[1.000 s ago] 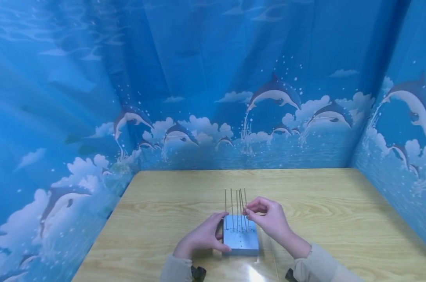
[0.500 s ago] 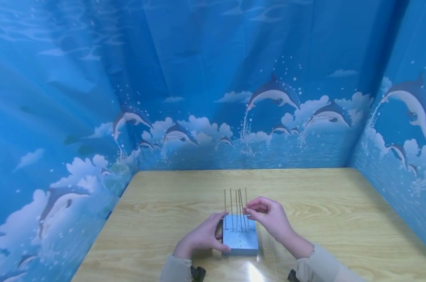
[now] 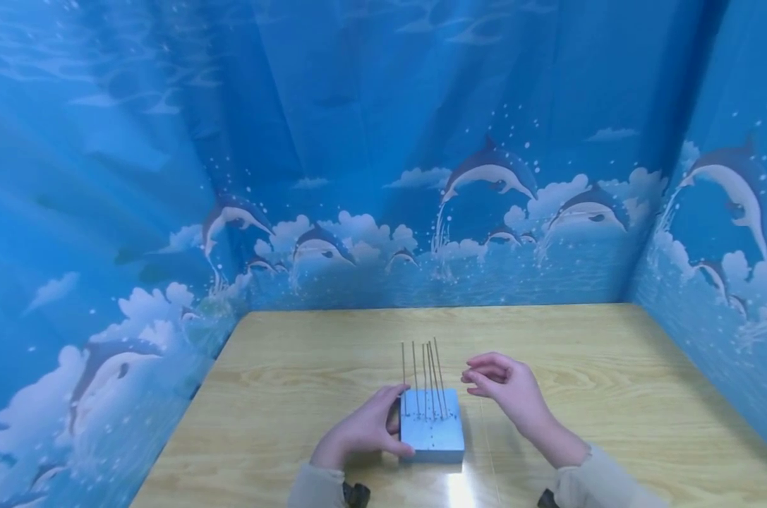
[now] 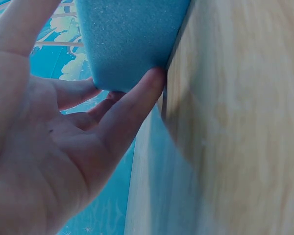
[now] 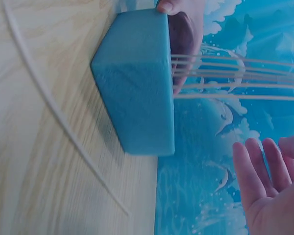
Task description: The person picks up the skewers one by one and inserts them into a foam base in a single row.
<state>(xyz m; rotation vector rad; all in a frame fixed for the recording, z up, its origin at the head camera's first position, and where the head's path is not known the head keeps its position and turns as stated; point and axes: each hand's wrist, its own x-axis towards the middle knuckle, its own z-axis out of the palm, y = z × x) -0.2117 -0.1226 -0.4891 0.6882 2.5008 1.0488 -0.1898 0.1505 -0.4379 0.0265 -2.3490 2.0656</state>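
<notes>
In the head view a light blue foam block [image 3: 430, 432] sits on the wooden table, with several thin sticks [image 3: 415, 377] standing in its top, some leaning slightly. My left hand [image 3: 370, 427] grips the block's left side, thumb at the front corner and fingers toward the back. The left wrist view shows that thumb [image 4: 142, 95] pressed on the foam [image 4: 130, 49] low down near the tabletop. To the right of the sticks my right hand [image 3: 506, 388] is raised, apart from them. Its loosely bent fingers [image 5: 247, 171] hold nothing in the right wrist view.
A thin pale line [image 5: 63, 122] runs along the tabletop on the block's right side. Blue curtains [image 3: 358, 176] printed with dolphins and clouds enclose the table [image 3: 294, 367] at the back and sides.
My right hand has let go of the rightmost stick and moved to the right. That stick now leans left at the top. My left hand stays on the block.
</notes>
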